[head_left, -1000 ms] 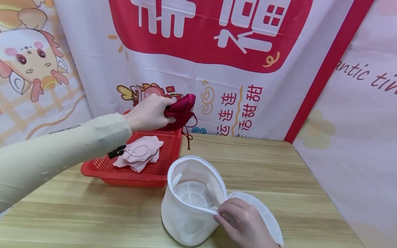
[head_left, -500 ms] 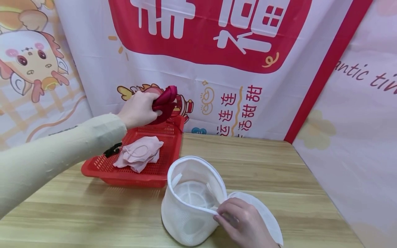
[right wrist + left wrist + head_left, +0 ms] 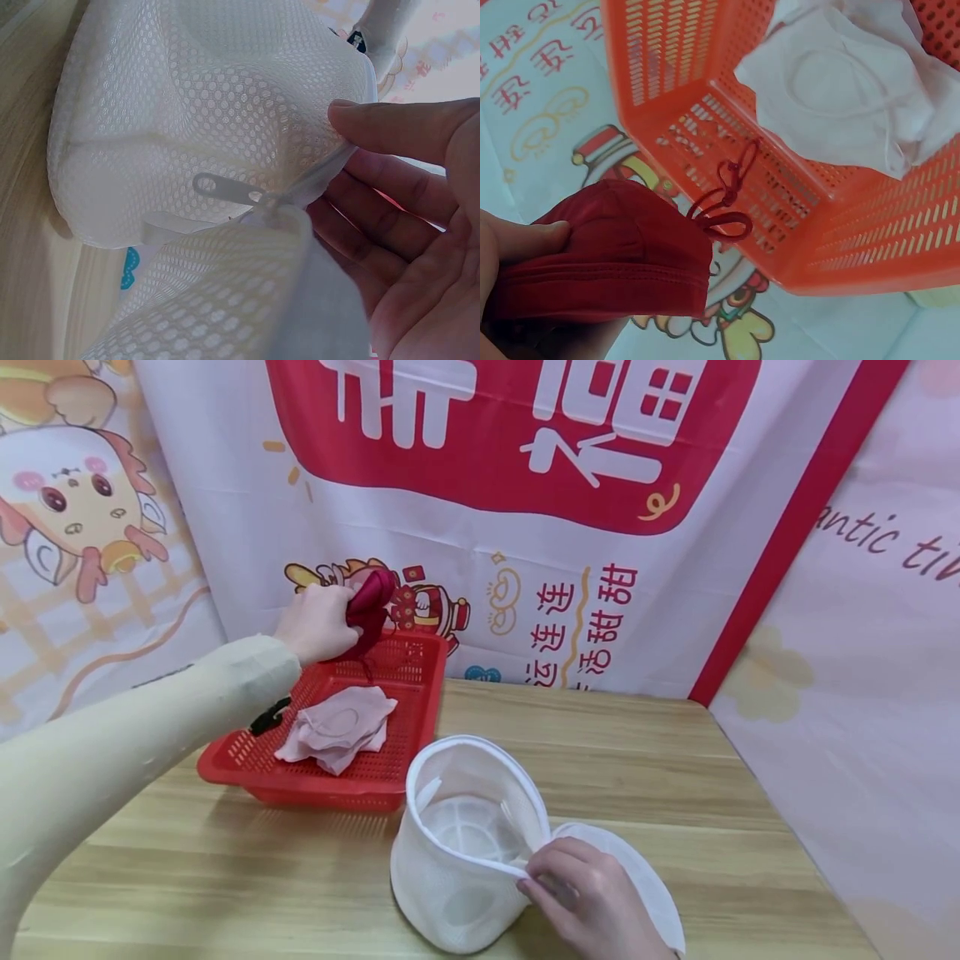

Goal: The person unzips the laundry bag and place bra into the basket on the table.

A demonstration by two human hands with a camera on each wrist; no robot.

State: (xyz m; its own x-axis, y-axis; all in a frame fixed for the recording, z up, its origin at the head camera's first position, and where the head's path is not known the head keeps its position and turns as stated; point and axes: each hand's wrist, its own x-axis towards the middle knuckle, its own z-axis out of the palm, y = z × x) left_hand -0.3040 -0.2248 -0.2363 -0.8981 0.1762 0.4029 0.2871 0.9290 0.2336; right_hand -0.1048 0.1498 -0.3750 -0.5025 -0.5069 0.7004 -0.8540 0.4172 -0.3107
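Observation:
In the head view my left hand (image 3: 313, 622) grips a folded dark red bra (image 3: 369, 597) above the back of the red basket (image 3: 424, 718). In the left wrist view the bra (image 3: 622, 255) shows a smooth cup, a stitched edge and a thin red cord knotted in loops. My right hand (image 3: 600, 897) pinches the rim of a white mesh laundry bag (image 3: 450, 881), which stands upright with its top open. Its round lid (image 3: 641, 881) lies folded back under and beside that hand. A white zip pull (image 3: 225, 189) hangs near my right fingers in the right wrist view.
Pale pink folded cloth (image 3: 341, 724) lies in the basket. The basket stands on the wooden table (image 3: 585, 752), left of the laundry bag. A printed banner (image 3: 480, 535) hangs close behind the table and basket.
My left hand has moved left with the bra, from the basket's right back corner to over its back part. The right hand and the laundry bag have stayed put.

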